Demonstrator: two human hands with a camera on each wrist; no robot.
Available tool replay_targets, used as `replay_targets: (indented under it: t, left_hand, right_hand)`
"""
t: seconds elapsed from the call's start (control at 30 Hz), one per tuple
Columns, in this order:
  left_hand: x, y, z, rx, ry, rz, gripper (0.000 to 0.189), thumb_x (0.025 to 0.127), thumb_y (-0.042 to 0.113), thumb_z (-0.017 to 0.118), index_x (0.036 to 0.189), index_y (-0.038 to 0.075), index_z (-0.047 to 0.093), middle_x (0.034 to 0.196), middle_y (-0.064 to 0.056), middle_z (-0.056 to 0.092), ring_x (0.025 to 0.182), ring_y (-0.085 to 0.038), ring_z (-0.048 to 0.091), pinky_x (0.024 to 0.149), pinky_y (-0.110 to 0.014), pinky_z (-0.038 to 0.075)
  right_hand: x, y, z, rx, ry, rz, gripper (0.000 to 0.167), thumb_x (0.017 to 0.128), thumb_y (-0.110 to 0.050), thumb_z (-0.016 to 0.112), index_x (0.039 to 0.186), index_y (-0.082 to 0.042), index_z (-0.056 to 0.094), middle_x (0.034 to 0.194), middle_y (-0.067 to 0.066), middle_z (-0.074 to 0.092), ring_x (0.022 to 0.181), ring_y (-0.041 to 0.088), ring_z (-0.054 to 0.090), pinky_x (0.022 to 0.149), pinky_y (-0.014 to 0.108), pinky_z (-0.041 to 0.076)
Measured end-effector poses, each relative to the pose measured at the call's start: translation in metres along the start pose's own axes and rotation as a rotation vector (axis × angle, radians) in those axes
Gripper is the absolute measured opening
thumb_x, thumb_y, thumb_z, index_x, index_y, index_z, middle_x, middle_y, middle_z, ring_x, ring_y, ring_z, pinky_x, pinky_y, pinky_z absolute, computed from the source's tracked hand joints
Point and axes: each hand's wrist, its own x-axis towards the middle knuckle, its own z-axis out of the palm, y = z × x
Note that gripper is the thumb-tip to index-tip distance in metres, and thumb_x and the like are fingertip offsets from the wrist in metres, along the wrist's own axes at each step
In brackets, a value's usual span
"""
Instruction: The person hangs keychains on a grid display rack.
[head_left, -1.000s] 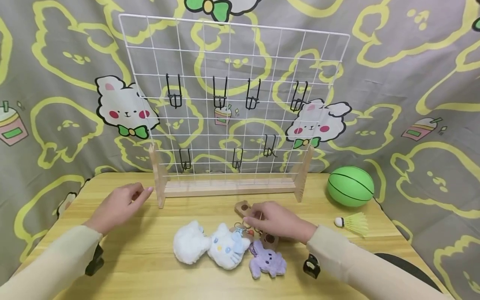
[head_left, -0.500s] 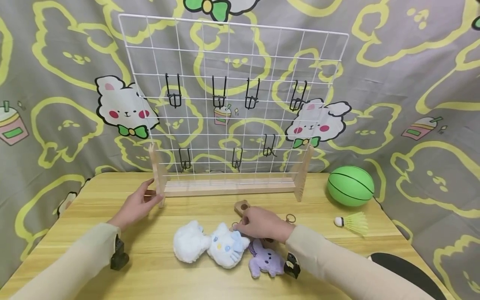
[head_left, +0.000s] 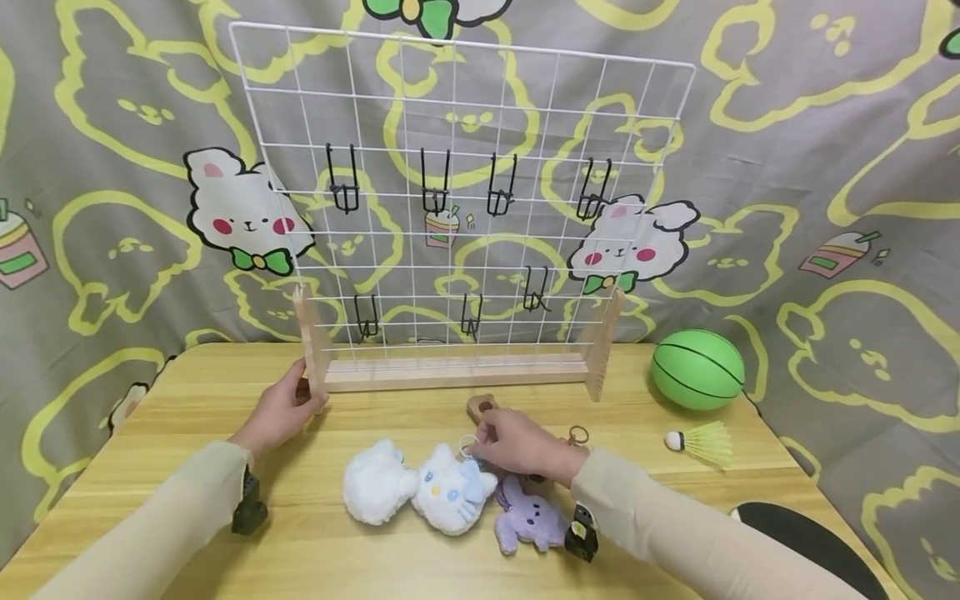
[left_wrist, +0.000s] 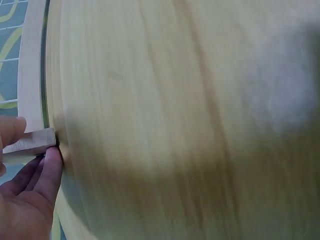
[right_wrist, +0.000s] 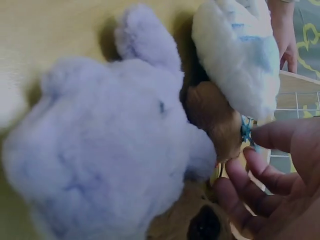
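My left hand holds the left wooden upright of a white wire grid rack, thumb on one side and fingers on the other, as the left wrist view shows. With thumb and forefinger, my right hand pinches the ring and blue strap of a white cat plush keychain. Below that hand lies a purple plush keychain. A brown bear keychain lies just beyond it; more brown plush is partly hidden beneath. Another white plush touches the cat's left side.
Several black hooks hang on the grid in two rows. At the right are a green ball, a yellow shuttlecock and a dark rounded object. A patterned curtain surrounds the wooden table.
My left hand has moved right and taken hold of the rack's left upright. My right hand has shifted left from among the keyrings to the white cat plush's ring.
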Motion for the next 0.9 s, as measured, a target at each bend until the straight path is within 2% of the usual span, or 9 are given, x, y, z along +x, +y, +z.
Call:
replay_targets:
  t: [0.23,0.4,0.57,0.67,0.73,0.8,0.9]
  left_hand:
    - [-0.0022,0.0006,0.0012,0.025,0.022,-0.004,0.067,0.105,0.011,0.061,0.158,-0.012,0.027,0.127,-0.039,0.064,0.120,-0.052,0.065,0.095,-0.054,0.059]
    - [-0.0023,0.0007,0.0029,0.036,0.034,0.000,0.067,0.104,0.011,0.062,0.157,-0.011,0.029,0.127,-0.038,0.064,0.119,-0.051,0.066,0.098,-0.058,0.057]
    - [-0.0026,0.0000,0.0036,0.041,0.040,0.003,0.065,0.104,0.010,0.062,0.157,-0.010,0.030,0.128,-0.037,0.065,0.119,-0.051,0.066,0.099,-0.060,0.057]
    - [-0.0030,0.0005,0.0041,0.044,0.044,0.003,0.065,0.104,0.009,0.062,0.157,-0.009,0.030,0.128,-0.037,0.065,0.119,-0.050,0.066,0.099,-0.059,0.056]
    - [-0.0027,0.0002,0.0044,0.045,0.049,0.008,0.065,0.103,0.008,0.062,0.157,-0.010,0.031,0.127,-0.037,0.065,0.119,-0.050,0.066,0.099,-0.059,0.057]
    - [-0.0024,0.0004,0.0047,0.050,0.054,0.011,0.064,0.103,0.008,0.062,0.157,-0.010,0.031,0.126,-0.037,0.066,0.118,-0.050,0.067,0.099,-0.059,0.057]
    - [-0.0019,0.0001,0.0052,0.049,0.059,0.019,0.064,0.102,0.006,0.063,0.156,-0.011,0.032,0.124,-0.037,0.066,0.116,-0.050,0.068,0.098,-0.058,0.057]
  right_hand:
    - [-0.0025,0.0060,0.0028,0.094,0.042,-0.087,0.011,0.103,-0.014,0.064,0.095,-0.006,0.067,0.079,0.003,0.062,0.064,0.010,0.055,0.053,0.021,0.046]
    - [-0.0022,0.0089,0.0042,0.238,0.038,-0.137,0.011,0.105,-0.013,0.060,0.100,-0.004,0.066,0.097,0.011,0.074,0.069,0.011,0.061,0.054,0.021,0.051]
    - [-0.0009,0.0075,0.0038,0.410,-0.026,-0.129,0.015,0.109,-0.016,0.054,0.110,-0.002,0.060,0.078,0.006,0.061,0.059,0.011,0.048,0.051,0.018,0.043]
    - [-0.0008,0.0065,0.0039,0.486,-0.038,-0.133,0.021,0.111,-0.018,0.050,0.114,0.002,0.057,0.085,0.008,0.066,0.071,0.010,0.059,0.063,0.022,0.057]
    - [-0.0006,0.0057,0.0041,0.541,-0.043,-0.132,0.024,0.112,-0.019,0.048,0.117,0.003,0.056,0.101,0.018,0.073,0.083,0.012,0.069,0.079,0.029,0.064]
    - [0.0002,0.0042,0.0041,0.603,-0.055,-0.132,0.027,0.112,-0.020,0.047,0.120,0.005,0.054,0.115,0.025,0.074,0.094,0.015,0.074,0.092,0.035,0.064]
    - [0.0025,0.0005,0.0035,0.686,-0.080,-0.138,0.028,0.113,-0.020,0.045,0.121,0.005,0.051,0.124,0.032,0.070,0.095,0.016,0.075,0.092,0.037,0.065]
